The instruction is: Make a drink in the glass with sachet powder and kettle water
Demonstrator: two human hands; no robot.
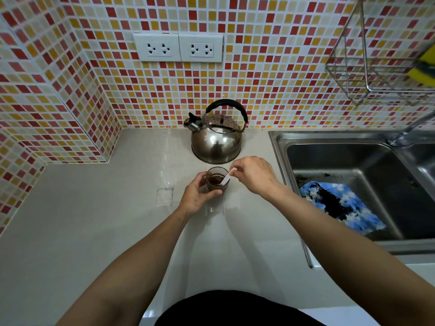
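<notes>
A small clear glass stands on the counter in front of the kettle, holding dark brown liquid. My left hand wraps around its left and near side. A thin white sachet strip is pinched in my right hand, its lower end dipped into the liquid. The steel kettle with a black handle stands upright just behind the glass, its spout pointing left.
A steel sink lies to the right with a blue and black cloth in its basin and a tap above. A wire rack with a yellow sponge hangs at upper right. Tiled walls close the back and left.
</notes>
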